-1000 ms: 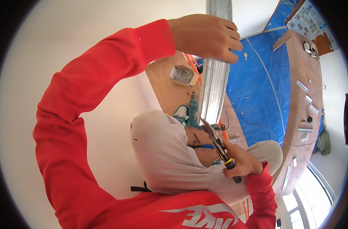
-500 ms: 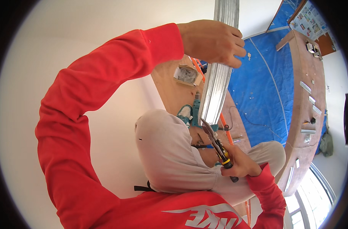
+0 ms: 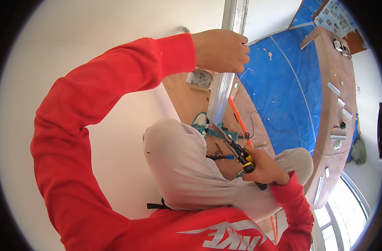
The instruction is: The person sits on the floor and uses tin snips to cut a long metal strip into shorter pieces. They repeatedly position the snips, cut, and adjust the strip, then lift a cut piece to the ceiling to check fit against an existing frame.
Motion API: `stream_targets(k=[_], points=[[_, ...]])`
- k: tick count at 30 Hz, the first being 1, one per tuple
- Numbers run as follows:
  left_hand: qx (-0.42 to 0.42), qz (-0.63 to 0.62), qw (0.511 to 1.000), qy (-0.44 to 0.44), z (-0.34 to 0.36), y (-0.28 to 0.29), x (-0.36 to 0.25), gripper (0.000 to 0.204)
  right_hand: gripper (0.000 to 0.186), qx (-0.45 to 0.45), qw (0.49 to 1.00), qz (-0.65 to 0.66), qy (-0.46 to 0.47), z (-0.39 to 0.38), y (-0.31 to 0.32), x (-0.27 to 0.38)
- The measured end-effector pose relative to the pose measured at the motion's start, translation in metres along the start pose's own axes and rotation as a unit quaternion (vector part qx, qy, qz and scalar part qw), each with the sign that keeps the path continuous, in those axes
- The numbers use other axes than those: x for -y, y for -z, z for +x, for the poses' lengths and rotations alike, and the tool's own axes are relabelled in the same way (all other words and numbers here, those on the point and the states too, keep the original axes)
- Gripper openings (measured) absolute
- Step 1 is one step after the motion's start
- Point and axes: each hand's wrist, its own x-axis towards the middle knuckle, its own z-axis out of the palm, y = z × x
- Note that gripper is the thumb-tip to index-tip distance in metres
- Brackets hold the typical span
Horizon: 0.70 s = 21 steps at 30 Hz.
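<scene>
My left hand (image 3: 224, 51) is wrapped round a long shiny metal channel (image 3: 221, 96), which slants down from the top of the view. My right hand (image 3: 266, 167) grips a pair of tin snips (image 3: 229, 144) by their black and yellow handles. The snips' jaws are at the channel's lower end; I cannot tell whether they bite into the metal. Just behind that end lies a teal power drill (image 3: 226, 133), partly covered by the snips. A teal and white shoe (image 3: 199, 121) shows between the channel and my bent knee.
An open cardboard box (image 3: 200, 79) of small dark pieces stands beside the channel. An orange rail (image 3: 237, 117) runs behind it. Blue sheeting (image 3: 279, 96) spreads to the right. Several metal offcuts lie on a long brown board (image 3: 329, 121). A pale wall (image 3: 128, 146) rises on my left.
My left hand and the channel have shifted left, and the channel now shows a narrower face. The snips have moved slightly left and up along with its lower end.
</scene>
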Motion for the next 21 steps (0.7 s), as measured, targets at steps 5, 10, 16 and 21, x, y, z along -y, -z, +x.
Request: stream_targets(k=[5,10,16,21], points=[[-0.095,0.013,0.994,-0.043,0.003,0.003,0.002,0.010,0.058,0.055,0.998,0.026,0.004,-0.002,0.007,-0.006],[-0.117,0.041,0.991,-0.043,0.001,0.011,0.007,0.011,0.058,0.104,0.990,0.086,-0.028,0.000,0.011,-0.016],[-0.031,0.092,0.995,0.001,0.000,0.026,-0.008,0.014,0.061,0.088,0.990,0.088,-0.060,-0.001,0.009,-0.014],[0.053,0.078,0.995,0.024,0.006,0.041,-0.009,0.011,0.069,0.070,0.994,0.066,-0.055,-0.006,0.009,-0.009]])
